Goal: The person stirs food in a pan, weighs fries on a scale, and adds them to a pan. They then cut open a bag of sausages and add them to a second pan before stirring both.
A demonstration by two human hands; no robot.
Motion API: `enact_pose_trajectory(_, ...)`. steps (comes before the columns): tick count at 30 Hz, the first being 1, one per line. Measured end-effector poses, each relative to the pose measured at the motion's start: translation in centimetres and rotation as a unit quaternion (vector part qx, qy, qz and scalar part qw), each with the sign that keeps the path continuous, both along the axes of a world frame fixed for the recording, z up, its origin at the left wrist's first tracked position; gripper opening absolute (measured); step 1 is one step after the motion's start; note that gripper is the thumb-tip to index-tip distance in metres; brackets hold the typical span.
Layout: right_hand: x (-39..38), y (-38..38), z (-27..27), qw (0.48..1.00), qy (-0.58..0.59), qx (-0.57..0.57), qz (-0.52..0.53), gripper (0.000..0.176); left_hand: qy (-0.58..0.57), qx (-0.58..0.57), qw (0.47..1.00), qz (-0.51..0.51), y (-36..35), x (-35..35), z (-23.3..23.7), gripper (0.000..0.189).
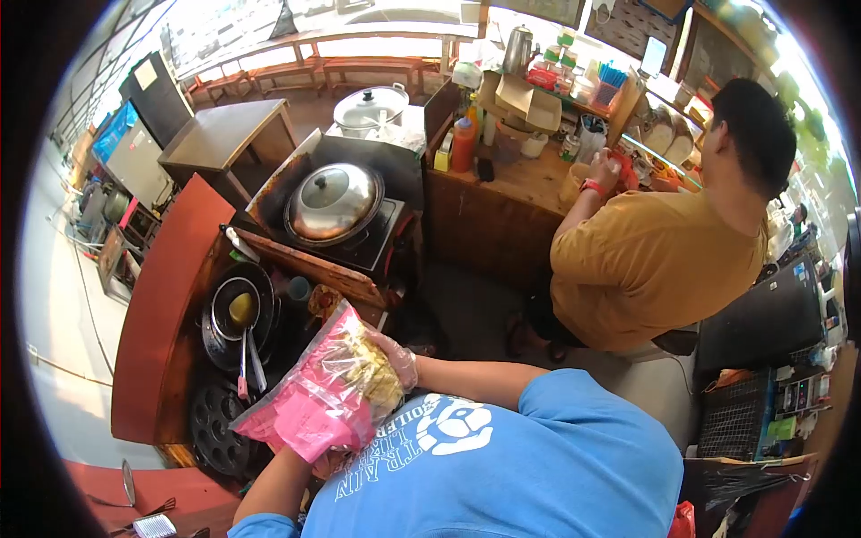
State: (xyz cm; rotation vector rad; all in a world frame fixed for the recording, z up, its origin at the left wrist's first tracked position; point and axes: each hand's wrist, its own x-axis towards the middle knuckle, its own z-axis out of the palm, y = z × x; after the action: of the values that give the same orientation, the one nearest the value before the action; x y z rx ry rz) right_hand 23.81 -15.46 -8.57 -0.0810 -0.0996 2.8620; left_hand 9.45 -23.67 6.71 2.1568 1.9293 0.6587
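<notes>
A clear and pink plastic bag is held in front of my blue shirt, with pale yellow-green shredded food showing through its side. My right hand, which seems to wear a thin clear glove, grips the bag at its upper right; its fingertips are partly hidden by plastic. From below, my left hand holds the lower edge, mostly covered by the bag. Just left of the bag, a dark pan contains a ladle with something yellow in its bowl. A black pan with round moulds sits below it.
A lidded wok stands on a stove ahead. Farther back is a big lidded pot. A co-worker in a mustard shirt stands at the wooden counter, handling something red. A red board edges the left side.
</notes>
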Motion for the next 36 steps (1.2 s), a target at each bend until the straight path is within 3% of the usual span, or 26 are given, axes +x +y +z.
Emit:
enact_pose_trajectory(9, 1.3, 5.0, -0.1, 0.997, -0.035, -0.002, 0.074, 0.069, -0.006, -0.01, 0.999, 0.047, 1.7, -0.3, 0.3, 0.024)
enact_pose_trajectory(14, 0.9, 6.8, 0.3, 0.993, -0.065, 0.061, 0.081, 0.069, -0.018, -0.012, 0.997, 0.071, 2.3, -0.1, 0.3, 0.026)
enact_pose_trajectory(20, 0.6, 8.0, 3.2, 0.996, -0.037, 0.071, 0.05, 0.069, -0.025, -0.01, 0.994, 0.108, 3.8, -1.2, 0.8, 0.028)
enact_pose_trajectory(24, 0.2, 8.5, 1.7, 0.997, 0.017, 0.032, 0.063, 0.067, -0.021, -0.003, 0.991, 0.136, 4.9, -2.6, 1.1, 0.029)
enact_pose_trajectory(28, -0.1, 7.9, 0.6, 0.996, -0.064, 0.057, -0.025, 0.07, -0.01, 0.006, 0.988, 0.155, 6.1, -4.1, 0.8, 0.031)
enact_pose_trajectory(33, -0.3, 7.3, 0.1, 0.999, -0.04, 0.026, -0.005, 0.073, 0.009, -0.043, 0.985, 0.169, 4.9, -5.1, 0.6, 0.033)
enact_pose_trajectory(36, -0.1, 7.0, -1.2, 0.999, -0.038, -0.014, -0.003, 0.076, -0.08, -0.1, 0.975, 0.181, 4.5, -5.2, 1.0, 0.034)
